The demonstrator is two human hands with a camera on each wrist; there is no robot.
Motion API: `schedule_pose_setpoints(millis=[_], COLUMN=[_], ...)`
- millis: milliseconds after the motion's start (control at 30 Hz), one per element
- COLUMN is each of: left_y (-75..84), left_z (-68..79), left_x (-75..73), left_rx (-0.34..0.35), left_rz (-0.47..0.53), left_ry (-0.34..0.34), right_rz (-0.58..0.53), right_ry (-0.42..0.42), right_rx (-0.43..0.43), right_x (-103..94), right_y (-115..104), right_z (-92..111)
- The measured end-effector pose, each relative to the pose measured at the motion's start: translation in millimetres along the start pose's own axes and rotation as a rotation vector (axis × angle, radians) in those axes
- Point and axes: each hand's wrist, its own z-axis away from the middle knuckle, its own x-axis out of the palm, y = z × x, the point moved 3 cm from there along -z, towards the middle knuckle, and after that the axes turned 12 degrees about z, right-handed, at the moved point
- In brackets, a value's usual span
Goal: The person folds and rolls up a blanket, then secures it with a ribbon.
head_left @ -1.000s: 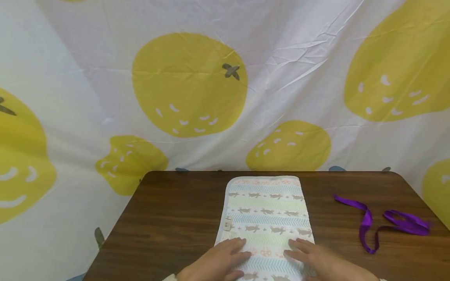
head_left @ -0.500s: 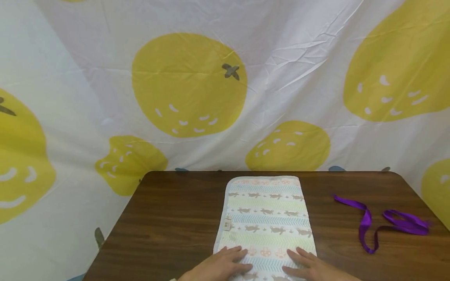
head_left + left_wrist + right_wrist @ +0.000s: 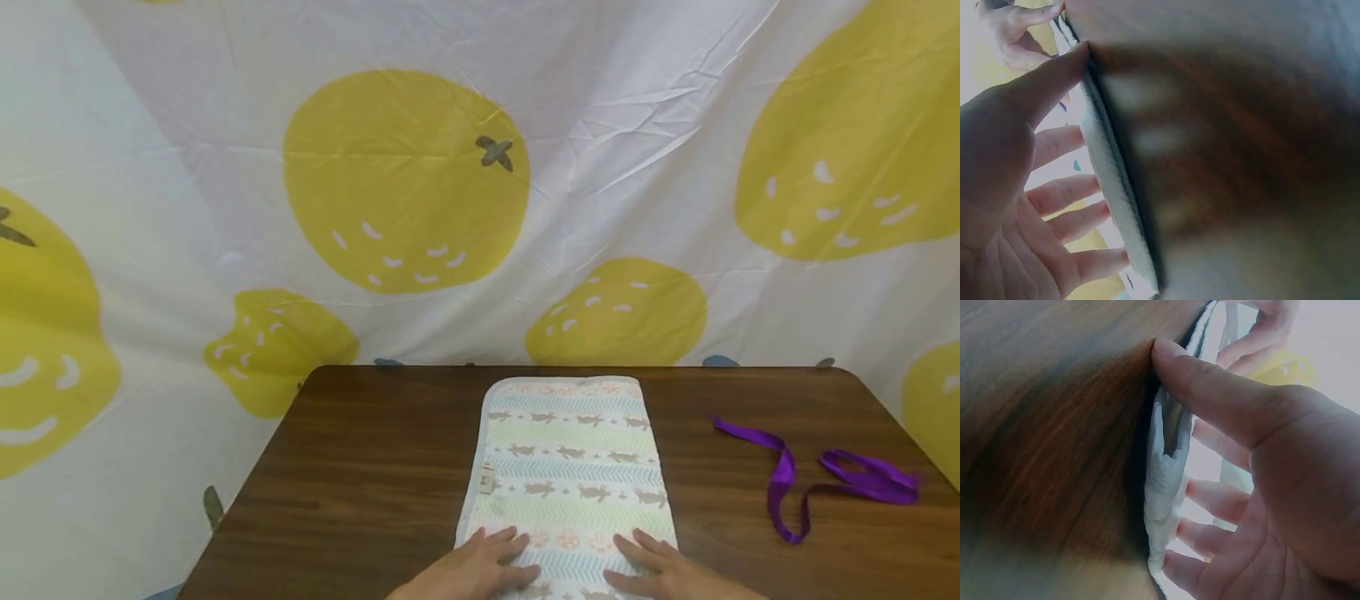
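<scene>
A folded baby blanket (image 3: 562,475), white with turtle rows and pastel zigzag bands, lies flat at the middle front of the table. My left hand (image 3: 474,568) rests on its left part near the bottom of the head view, fingers spread. On the right part lies my right hand (image 3: 667,572), its fingers also extended and pointing inward. In the left wrist view the fingertips touch the top of the blanket (image 3: 1113,187), and the thumb is at its near edge. The right wrist view has the folded layers of the blanket (image 3: 1167,478) under the right hand.
A purple ribbon (image 3: 782,479) lies in loose curves on the right side of the dark wooden table (image 3: 360,467). Behind the table's far edge hangs a white curtain (image 3: 615,192) printed with big yellow fruit. A small tag (image 3: 486,478) sits on the blanket's left border.
Both hands have slid a little toward me over the blanket, mostly in the first half second. Since then they hardly move. The blanket and ribbon stay in place.
</scene>
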Motion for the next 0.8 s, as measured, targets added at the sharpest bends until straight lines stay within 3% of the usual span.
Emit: schedule_pose_setpoints(millis=[267, 533, 700, 800], left_y=[1.9, 12.4, 13.7, 13.0], left_z=[-1.4, -2.7, -1.0, 1.3], left_x=[0.6, -0.4, -1.6, -3.9], left_rx=[0.027, 0.251, 0.297, 0.308], left_rz=[-0.104, -0.307, -0.325, -0.316], left_ry=[-0.009, -0.009, 0.012, 0.043], right_rz=[0.015, 0.008, 0.048, 0.06], right_ry=[0.008, -0.001, 0.019, -0.016], right_rx=[-0.03, -0.069, -0.093, -0.069], right_x=[-2.9, -4.8, -9.3, -12.3], right_y=[0, 2, -1, -1], right_z=[2, 2, 0, -3])
